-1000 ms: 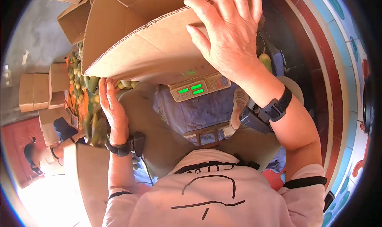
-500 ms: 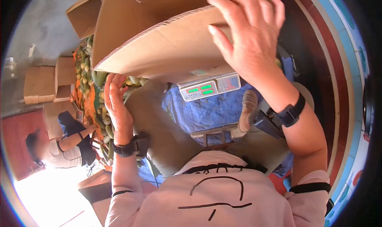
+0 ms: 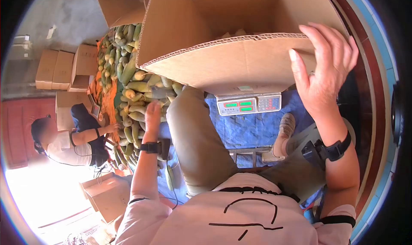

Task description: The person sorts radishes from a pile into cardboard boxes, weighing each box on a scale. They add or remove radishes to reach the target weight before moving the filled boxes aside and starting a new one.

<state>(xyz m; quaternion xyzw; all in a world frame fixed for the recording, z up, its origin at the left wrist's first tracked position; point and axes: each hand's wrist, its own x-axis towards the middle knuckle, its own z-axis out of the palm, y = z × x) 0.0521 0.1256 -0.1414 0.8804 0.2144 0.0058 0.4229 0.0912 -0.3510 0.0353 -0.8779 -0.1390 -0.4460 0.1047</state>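
A large open cardboard box (image 3: 223, 65) rests on a digital scale (image 3: 268, 102) with lit green readouts. At the box's near right corner is my right hand (image 3: 324, 69), its fingers spread and thumb apart, against the flap's edge. My left hand (image 3: 153, 118) is off the box, beside the pile of long green vegetables with pale ends (image 3: 137, 86), which look like radishes. Motion blur hides its fingers. Something pale shows inside the box, too little of it to name.
A blue tarp (image 3: 244, 131) lies under the scale. Several cardboard boxes (image 3: 53, 69) stand by the wall at left, another (image 3: 109, 198) lower left. A person (image 3: 71, 144) crouches by the pile, one hand toward the vegetables. A small stool (image 3: 244, 150) is between my legs.
My view has shifted, showing more of the box's inside and the pile. My left hand has moved away from the box's corner toward the vegetables. My right hand stays at the box's edge.
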